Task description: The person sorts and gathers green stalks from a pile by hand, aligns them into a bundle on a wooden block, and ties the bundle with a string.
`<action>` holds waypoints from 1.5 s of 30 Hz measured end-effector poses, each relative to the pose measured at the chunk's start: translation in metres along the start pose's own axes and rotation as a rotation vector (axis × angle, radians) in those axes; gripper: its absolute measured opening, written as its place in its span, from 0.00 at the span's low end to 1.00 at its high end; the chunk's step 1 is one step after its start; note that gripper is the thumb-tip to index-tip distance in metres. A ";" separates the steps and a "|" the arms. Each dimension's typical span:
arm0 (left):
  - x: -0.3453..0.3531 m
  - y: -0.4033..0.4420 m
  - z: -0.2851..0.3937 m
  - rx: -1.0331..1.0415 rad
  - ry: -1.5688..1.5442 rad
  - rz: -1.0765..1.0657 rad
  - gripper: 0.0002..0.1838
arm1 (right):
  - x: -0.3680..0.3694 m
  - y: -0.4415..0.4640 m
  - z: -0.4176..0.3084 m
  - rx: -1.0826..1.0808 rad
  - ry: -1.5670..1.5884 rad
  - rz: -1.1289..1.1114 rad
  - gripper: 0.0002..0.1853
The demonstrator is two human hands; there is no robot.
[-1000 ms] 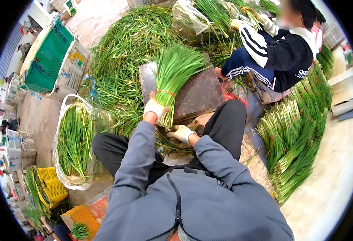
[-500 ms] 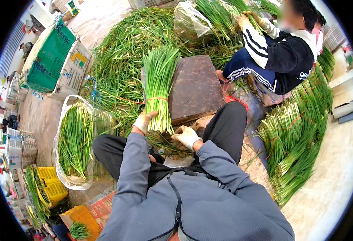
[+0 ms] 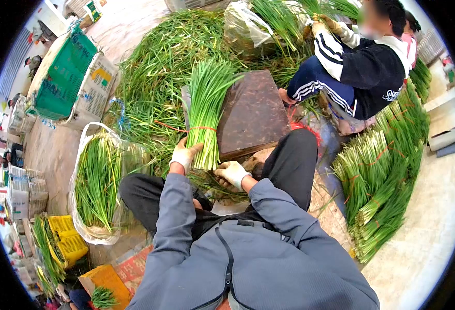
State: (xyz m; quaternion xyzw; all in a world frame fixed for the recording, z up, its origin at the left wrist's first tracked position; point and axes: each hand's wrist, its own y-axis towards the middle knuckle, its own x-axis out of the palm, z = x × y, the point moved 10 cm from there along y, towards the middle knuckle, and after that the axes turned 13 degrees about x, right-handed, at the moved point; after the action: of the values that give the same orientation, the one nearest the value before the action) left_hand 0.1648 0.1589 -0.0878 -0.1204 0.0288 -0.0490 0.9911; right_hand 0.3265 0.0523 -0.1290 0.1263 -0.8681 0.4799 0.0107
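A thick bundle of chives (image 3: 207, 103), tied with a red band, stands in front of me with its green tops away from me and its pale cut ends toward me. It leans over the left part of a dark speckled board (image 3: 253, 111). My left hand (image 3: 186, 154), in a pale glove, is closed around the lower left side of the bundle below the band. My right hand (image 3: 231, 174), also gloved, is at the lower right corner of the stalk ends with its fingers pinched together. What the right fingertips hold, if anything, is hidden.
Loose chives lie in a big heap (image 3: 160, 67) behind the board. A white bag of chives (image 3: 98, 181) stands at the left, near crates (image 3: 64, 77). A co-worker (image 3: 362, 67) sits at the upper right handling chives. Tied bundles (image 3: 377, 170) line the right side.
My right hand has moved left and up to the stalk ends, fingers turned inward. The bundle's tops have tilted slightly right, while my left hand keeps its hold.
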 end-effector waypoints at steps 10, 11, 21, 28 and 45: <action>0.002 0.003 0.006 0.068 1.011 0.083 0.70 | 0.020 0.018 0.006 -0.038 0.012 -0.046 0.16; 0.003 0.003 0.003 0.044 0.954 0.072 0.72 | 0.019 0.017 0.010 -0.034 0.052 -0.009 0.15; -0.015 0.012 -0.021 0.042 0.787 0.066 0.68 | 0.017 0.026 0.004 -0.008 0.124 0.123 0.17; -0.019 0.016 -0.037 0.083 0.709 0.090 0.68 | 0.021 0.028 -0.001 -0.056 0.158 0.174 0.15; -0.027 0.019 -0.038 0.152 0.666 0.164 0.52 | 0.030 0.008 -0.012 -0.076 0.009 0.121 0.13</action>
State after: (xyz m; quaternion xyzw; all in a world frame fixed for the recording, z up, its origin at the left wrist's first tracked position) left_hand 0.1374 0.1707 -0.1278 -0.0210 0.3565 -0.0081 0.9340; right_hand 0.2942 0.0601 -0.1244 0.0709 -0.8917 0.4469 -0.0099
